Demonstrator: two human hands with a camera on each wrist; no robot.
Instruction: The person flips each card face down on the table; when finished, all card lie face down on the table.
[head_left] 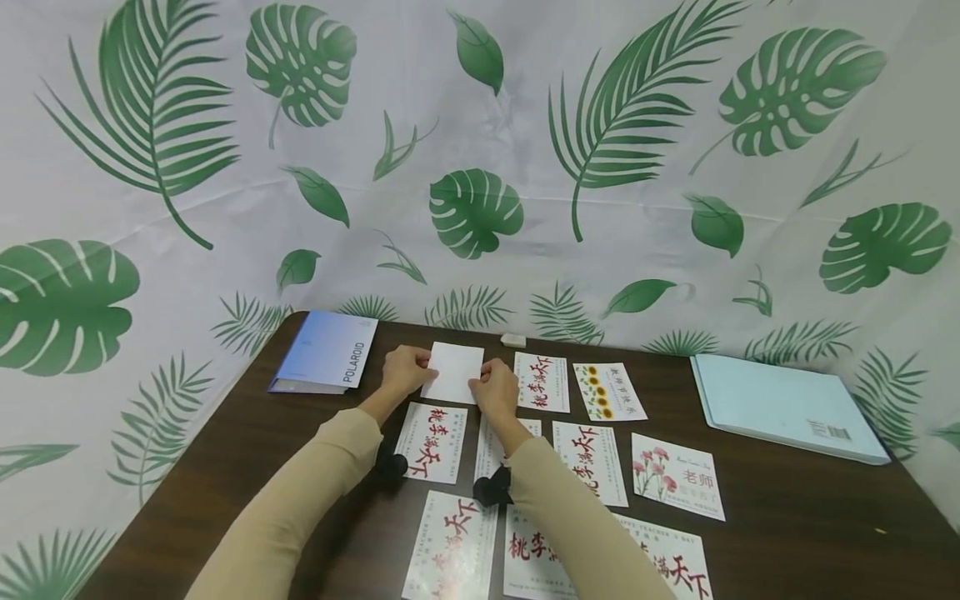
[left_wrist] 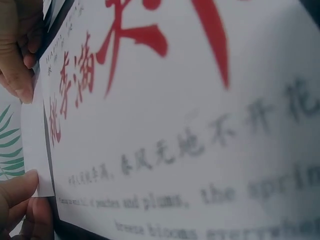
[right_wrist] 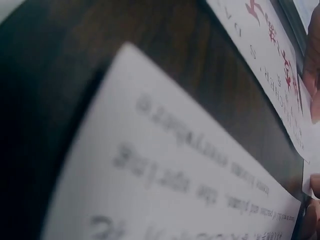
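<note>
TEACHER'S DAY cards (head_left: 678,548) lie nearest, hands (head_left: 406,369) (head_left: 497,389) pinching paper (head_left: 456,372) beside POLAROID binder (head_left: 324,347)

1. The side edges of the white card (head_left: 454,372) are partly covered by the left hand (head_left: 406,369) and right hand (head_left: 498,390).
2. A middle-row card (head_left: 488,454) is partly hidden by the right arm.
3. Two bottom-row cards (head_left: 534,554) are crossed by the right sleeve (head_left: 577,517), which is cut off below, as is the left sleeve (head_left: 300,492).
4. A yellow speck (head_left: 881,530) on the table (head_left: 795,517) is too small to be identified.
5. In the left wrist view, red characters on the close card (left_wrist: 150,125) are cut off above; its rightmost print is blurred.
6. In the right wrist view, the nearest card's print (right_wrist: 190,175) is blurred, and both hands are cut off at the right.
</note>
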